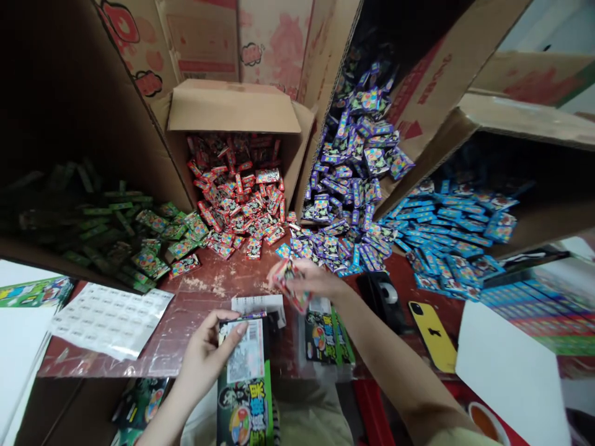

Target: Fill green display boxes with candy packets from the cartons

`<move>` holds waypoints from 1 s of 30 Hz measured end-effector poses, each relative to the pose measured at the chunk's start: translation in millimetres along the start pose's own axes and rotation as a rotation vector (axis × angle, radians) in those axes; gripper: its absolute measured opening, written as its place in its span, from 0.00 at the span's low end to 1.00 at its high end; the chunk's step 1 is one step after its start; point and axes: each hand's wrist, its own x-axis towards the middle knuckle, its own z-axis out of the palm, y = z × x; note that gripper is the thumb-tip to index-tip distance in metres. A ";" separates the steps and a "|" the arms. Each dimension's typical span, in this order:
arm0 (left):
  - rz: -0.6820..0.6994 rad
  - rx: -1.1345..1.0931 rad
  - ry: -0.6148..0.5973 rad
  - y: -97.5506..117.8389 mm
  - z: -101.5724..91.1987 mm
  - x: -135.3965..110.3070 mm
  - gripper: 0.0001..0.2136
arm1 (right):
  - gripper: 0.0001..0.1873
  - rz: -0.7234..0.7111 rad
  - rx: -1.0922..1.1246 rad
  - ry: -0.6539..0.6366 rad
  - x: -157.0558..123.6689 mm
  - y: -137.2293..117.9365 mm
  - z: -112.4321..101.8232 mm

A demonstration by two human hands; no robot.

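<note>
My left hand grips a black and green printed box with a white barcode label, upright near the table's front edge. A purple edge, apparently of a small packet, shows at the box's top. My right hand is closed on a red candy packet, slightly blurred, above the table and to the right of the box; I cannot tell if more than one packet is in it. Under my right forearm lie more black and green boxes in clear plastic. Beyond my hands spreads a pile of purple packets.
Cardboard cartons spill green packets, red packets and blue packets. A label sheet lies left. On the right are a yellow phone, a black device, a white board and a cup.
</note>
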 end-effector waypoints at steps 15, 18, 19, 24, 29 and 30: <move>0.092 0.083 -0.063 15.2 10.2 -21.5 0.10 | 0.14 -0.241 -0.364 -0.079 -53.5 -37.5 34.9; 0.058 0.067 -0.048 19.9 10.5 -26.7 0.09 | 0.13 -0.259 -0.323 -0.044 -56.5 -41.6 37.0; 0.055 0.066 -0.045 20.6 10.4 -27.8 0.09 | 0.13 -0.262 -0.317 -0.025 -57.7 -42.9 38.0; 0.080 0.092 -0.061 23.4 10.8 -30.2 0.09 | 0.15 -0.265 -0.342 -0.028 -59.4 -47.7 42.0; 0.102 0.110 -0.085 27.3 13.8 -32.2 0.09 | 0.16 -0.281 -0.296 -0.065 -59.0 -47.7 42.3; 0.097 0.116 -0.069 27.0 13.7 -32.4 0.09 | 0.14 -0.275 -0.275 -0.075 -59.7 -47.5 41.9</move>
